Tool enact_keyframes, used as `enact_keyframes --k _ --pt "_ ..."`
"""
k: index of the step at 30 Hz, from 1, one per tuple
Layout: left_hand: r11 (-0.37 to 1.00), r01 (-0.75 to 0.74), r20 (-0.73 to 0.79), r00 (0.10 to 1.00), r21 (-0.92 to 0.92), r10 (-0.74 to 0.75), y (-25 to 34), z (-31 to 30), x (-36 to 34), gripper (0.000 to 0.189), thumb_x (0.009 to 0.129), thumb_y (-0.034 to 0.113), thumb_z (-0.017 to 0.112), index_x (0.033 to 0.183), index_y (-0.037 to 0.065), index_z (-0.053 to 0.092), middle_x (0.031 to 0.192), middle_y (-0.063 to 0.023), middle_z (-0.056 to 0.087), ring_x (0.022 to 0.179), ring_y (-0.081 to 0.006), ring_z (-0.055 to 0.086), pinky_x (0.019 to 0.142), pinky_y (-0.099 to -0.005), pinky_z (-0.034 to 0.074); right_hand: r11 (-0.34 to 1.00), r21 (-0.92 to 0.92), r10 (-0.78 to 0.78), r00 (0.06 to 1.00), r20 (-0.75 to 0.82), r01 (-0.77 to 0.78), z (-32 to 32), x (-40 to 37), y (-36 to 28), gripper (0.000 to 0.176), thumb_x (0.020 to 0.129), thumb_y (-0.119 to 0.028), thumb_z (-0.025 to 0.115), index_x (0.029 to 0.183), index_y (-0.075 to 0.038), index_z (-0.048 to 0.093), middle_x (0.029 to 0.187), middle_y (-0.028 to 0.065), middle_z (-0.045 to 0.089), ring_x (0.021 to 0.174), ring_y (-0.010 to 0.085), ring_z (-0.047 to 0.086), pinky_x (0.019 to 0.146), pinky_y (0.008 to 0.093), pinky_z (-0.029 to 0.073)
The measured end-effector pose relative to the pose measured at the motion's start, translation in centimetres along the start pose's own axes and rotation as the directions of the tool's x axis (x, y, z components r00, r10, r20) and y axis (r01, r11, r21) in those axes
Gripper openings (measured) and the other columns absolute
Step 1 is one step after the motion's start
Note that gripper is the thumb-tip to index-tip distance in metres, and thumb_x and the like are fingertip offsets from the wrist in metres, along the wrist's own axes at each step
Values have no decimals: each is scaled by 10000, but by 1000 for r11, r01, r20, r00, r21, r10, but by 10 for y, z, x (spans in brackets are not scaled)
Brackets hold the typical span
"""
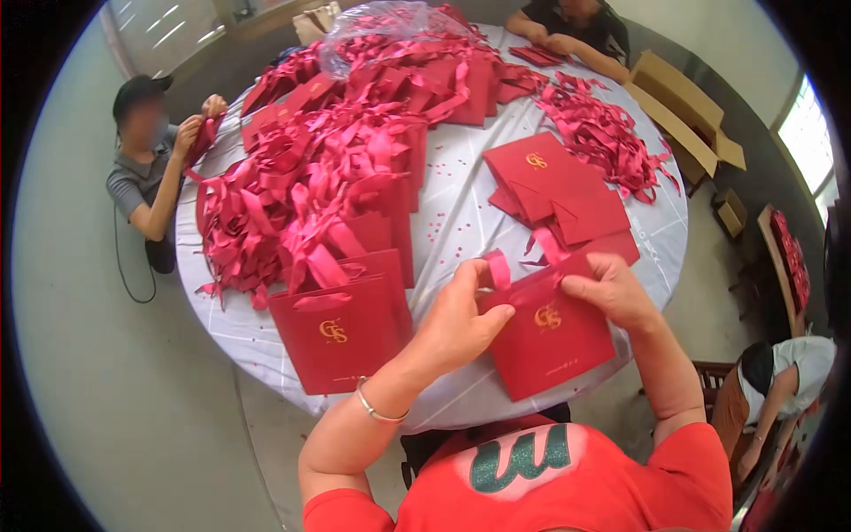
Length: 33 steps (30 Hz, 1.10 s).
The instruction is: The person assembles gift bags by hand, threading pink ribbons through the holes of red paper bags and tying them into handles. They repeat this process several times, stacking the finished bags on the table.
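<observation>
A red paper gift bag [551, 341] with a gold logo is before me at the table's near edge. My left hand [463, 312] is at its upper left corner, thumb across the front and fingers curled behind, next to a loop of pink ribbon [499, 269]. Thumb and fingers of my right hand [613, 291] pinch the bag's top edge on the right, where a second ribbon part [550, 246] rises. Just beyond lie flat red bags [537, 168], partly overlapping. To the left, a row of red bags [341, 332] with ribbon handles leans together.
Many ribboned bags [372, 151] cover the left and back of the round white-clothed table [448, 217]. A heap of loose ribbons [603, 133] lies at the right. People work at left [146, 168], back [581, 27] and lower right [784, 381]. An open cardboard box [678, 97] stands beyond.
</observation>
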<state>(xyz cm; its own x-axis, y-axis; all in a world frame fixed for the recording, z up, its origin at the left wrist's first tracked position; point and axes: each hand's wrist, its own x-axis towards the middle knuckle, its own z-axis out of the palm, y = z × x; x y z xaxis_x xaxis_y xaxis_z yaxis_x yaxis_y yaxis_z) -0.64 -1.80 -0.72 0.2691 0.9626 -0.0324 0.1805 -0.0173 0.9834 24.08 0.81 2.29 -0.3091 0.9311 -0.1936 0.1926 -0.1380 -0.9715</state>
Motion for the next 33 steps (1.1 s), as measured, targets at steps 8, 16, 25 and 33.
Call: enact_keyframes --k 8,16,25,33 --pt "966 -72 19 997 250 69 -22 10 2 431 831 99 667 1179 -63 472 909 -180 656 876 -271 662 725 -372 528 801 242 -506 835 -216 548 41 42 -81 272 911 -65 666 1173 -1 627 1084 76 692 923 122 663 777 251 534" --pt "838 -341 360 914 425 189 -45 45 -4 322 860 117 577 1159 5 610 1119 -223 641 1066 -368 605 933 -427 467 714 -406 -388 805 448 570 175 50 -59 331 764 -200 789 939 42 646 803 216 678 747 284 686 694 380 519" --pt "809 -465 329 874 358 357 -27 44 -8 315 868 36 493 1168 9 583 1059 -232 619 1008 -359 600 918 -432 467 524 -621 -463 807 367 583 165 60 -66 610 689 -354 869 1065 20 567 857 133 600 782 231 598 724 343 508" --pt "130 -797 622 551 590 557 -2 51 -54 143 744 167 601 738 27 573 717 -107 601 671 -240 630 605 -347 488 424 -757 -279 867 413 497 183 61 -71 665 659 -398 867 1081 18 567 960 221 671 909 337 670 785 407 523"
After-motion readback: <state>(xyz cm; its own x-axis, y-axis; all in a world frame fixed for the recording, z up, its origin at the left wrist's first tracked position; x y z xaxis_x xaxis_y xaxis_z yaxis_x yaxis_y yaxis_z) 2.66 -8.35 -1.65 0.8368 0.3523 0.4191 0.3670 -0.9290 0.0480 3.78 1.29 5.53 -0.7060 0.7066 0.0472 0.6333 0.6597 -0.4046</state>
